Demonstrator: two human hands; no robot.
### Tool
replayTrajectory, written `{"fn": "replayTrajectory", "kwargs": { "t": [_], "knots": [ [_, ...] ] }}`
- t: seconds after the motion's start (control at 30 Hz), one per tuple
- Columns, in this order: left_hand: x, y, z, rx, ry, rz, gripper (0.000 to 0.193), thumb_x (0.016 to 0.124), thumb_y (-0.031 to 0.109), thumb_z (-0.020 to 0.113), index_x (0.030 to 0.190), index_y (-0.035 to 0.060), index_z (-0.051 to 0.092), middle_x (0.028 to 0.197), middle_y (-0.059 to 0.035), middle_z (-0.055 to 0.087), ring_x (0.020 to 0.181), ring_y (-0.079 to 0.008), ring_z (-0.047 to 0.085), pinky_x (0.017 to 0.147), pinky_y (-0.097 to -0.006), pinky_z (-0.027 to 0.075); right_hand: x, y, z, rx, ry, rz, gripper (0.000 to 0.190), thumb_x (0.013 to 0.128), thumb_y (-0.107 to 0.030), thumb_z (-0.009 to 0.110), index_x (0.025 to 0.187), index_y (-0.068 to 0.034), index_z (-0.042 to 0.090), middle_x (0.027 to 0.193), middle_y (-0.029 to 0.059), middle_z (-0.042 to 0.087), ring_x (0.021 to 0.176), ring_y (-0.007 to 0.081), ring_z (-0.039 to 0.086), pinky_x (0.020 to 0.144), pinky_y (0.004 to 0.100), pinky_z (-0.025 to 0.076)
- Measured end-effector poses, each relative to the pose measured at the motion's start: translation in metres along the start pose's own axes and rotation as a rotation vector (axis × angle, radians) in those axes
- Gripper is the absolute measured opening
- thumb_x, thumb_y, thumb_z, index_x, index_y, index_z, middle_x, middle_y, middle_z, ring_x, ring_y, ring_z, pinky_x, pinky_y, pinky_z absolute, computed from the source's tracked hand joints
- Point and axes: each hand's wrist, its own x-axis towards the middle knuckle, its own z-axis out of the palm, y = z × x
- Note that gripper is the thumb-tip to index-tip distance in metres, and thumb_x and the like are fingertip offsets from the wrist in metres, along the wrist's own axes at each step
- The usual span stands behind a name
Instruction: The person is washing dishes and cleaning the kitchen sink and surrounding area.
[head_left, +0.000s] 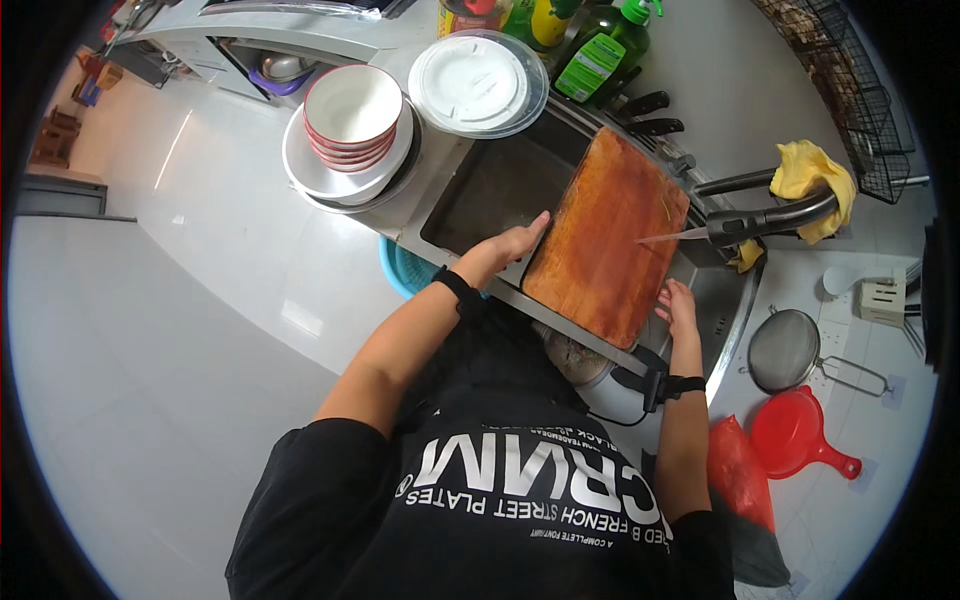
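A wet wooden cutting board (607, 240) lies tilted across the double sink. Water runs onto it from the dark pull-out faucet head (739, 227). At the board's left edge is my left hand (520, 240), thumb up beside the rim, its lower fingers partly hidden; whether it grips the board is unclear. My right hand (679, 306) is by the board's lower right edge, over the sink basin (716, 292), with its fingers apart and no object in them. A yellow cloth (814, 187) is draped over the faucet neck.
Stacked red-rimmed bowls (354, 105) and plates stand left of the sink. Above it are a lidded plastic container (478, 82), a green pump bottle (606, 56) and black-handled knives (652, 112). A strainer (784, 351) and a red ladle-like scoop (796, 433) hang at right.
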Motion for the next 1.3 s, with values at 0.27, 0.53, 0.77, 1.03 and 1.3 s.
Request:
{"fn": "replayTrajectory", "kwargs": {
  "t": [0.27,0.53,0.77,1.03,1.3],
  "knots": [
    [-0.011,-0.025,-0.008,0.001,-0.074,0.063,0.072,0.083,0.061,0.042,0.122,0.0001,0.048,0.120,-0.0136,0.052,0.106,-0.0269,0.051,0.087,-0.0396,0.041,0.047,0.010,-0.013,-0.457,-0.189,-0.066,0.037,0.084,-0.015,0.048,0.120,-0.008,0.051,0.116,0.0089,0.054,0.103,0.0231,0.050,0.085,0.0390,0.041],
    [-0.034,-0.048,-0.050,-0.093,0.272,0.335,0.032,0.090,0.022,0.049,0.110,-0.0022,0.056,0.095,-0.0092,0.062,0.085,-0.0160,0.058,0.075,-0.0281,0.046,0.079,0.026,-0.037,-0.841,-0.163,-0.292,0.038,0.080,-0.010,0.051,0.116,0.002,0.053,0.112,0.0133,0.059,0.102,0.0251,0.056,0.088,0.0305,0.041],
    [-0.072,-0.050,-0.080,-0.393,0.405,0.340,0.032,0.092,0.019,0.045,0.115,-0.0019,0.052,0.105,-0.0127,0.060,0.093,-0.0204,0.058,0.083,-0.0307,0.046,0.016,-0.055,-0.006,0.412,-0.133,-0.225,0.021,0.088,-0.009,0.047,0.105,0.000,0.055,0.101,0.0176,0.060,0.097,0.0283,0.059,0.083,0.0374,0.049],
    [-0.069,-0.054,-0.083,-0.440,0.365,0.359,0.031,0.091,0.022,0.049,0.111,-0.0007,0.055,0.101,-0.0109,0.062,0.090,-0.0187,0.060,0.080,-0.0286,0.047,-0.028,-0.101,0.020,0.604,-0.569,-0.123,0.036,0.087,-0.009,0.048,0.120,0.005,0.042,0.113,0.0192,0.054,0.108,0.0288,0.053,0.093,0.0383,0.044],
    [-0.080,-0.053,-0.076,-0.395,0.378,0.345,0.027,0.088,0.022,0.053,0.103,0.0001,0.059,0.092,-0.0090,0.063,0.081,-0.0154,0.061,0.073,-0.0264,0.049,-0.088,-0.125,-0.008,0.445,-0.097,-0.764,0.057,0.074,0.004,0.057,0.126,-0.008,0.039,0.115,0.0051,0.050,0.106,0.0170,0.049,0.090,0.0305,0.039]
  ]
}}
